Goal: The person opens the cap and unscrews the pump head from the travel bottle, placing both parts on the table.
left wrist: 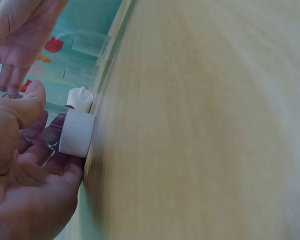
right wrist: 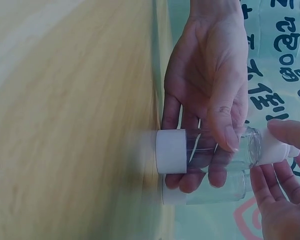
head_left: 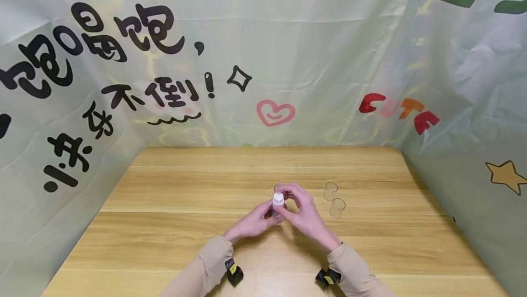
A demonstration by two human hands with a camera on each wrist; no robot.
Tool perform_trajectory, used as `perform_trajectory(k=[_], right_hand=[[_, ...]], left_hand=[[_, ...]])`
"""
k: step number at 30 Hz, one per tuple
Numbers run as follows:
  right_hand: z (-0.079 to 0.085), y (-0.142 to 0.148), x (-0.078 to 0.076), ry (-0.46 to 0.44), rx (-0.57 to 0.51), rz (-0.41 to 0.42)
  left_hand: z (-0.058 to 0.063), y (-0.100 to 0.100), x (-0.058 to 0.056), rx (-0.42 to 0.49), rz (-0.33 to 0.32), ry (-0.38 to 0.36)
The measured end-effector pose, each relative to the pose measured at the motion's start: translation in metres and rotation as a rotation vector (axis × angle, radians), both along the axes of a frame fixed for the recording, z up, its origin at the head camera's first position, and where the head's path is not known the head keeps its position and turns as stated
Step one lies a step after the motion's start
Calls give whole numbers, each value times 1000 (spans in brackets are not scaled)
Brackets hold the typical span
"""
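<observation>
A small clear bottle with a white base (right wrist: pixel 171 151) and a white screw cap (head_left: pixel 278 197) stands upright between the two hands, its base at the tabletop. My left hand (head_left: pixel 256 220) holds the clear body (right wrist: pixel 200 148), thumb on one side and fingers round the other. The right hand (head_left: pixel 303 210) pinches the cap from above, its thumb and fingers on opposite sides, as the right wrist view shows. Just behind stands a second clear cylinder (right wrist: pixel 215 189) with a white base, largely hidden by the hands in the head view.
Two clear open cylinders (head_left: pixel 330 192) (head_left: pixel 337 209) stand to the right of the right hand. Low on the table in the left wrist view, a white piece (left wrist: pixel 80 99) with a small nub shows behind the held bottle. Printed cloth walls (head_left: pixel 321 59) border the wooden table (head_left: pixel 173 196).
</observation>
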State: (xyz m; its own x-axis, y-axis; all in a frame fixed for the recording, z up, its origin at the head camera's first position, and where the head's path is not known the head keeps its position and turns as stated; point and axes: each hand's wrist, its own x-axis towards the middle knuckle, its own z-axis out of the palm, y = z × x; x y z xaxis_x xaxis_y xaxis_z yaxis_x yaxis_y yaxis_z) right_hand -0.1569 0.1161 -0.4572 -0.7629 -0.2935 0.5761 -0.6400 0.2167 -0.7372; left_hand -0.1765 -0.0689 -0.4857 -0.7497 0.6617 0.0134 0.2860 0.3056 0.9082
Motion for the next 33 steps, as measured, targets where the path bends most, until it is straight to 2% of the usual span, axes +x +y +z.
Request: perform_trajectory(k=[10, 16, 27, 33], right_hand=[[2, 1, 2, -3, 13, 39], [1, 0, 3, -4, 40, 13], [0, -1, 2, -40, -5, -1], [4, 0, 4, -73, 36, -9]], left_hand=[[1, 1, 0, 11, -3, 4], [-2, 2, -1, 39, -11, -5], [-2, 3, 1, 47, -2, -12], [-2, 3, 1, 46, 6, -13]])
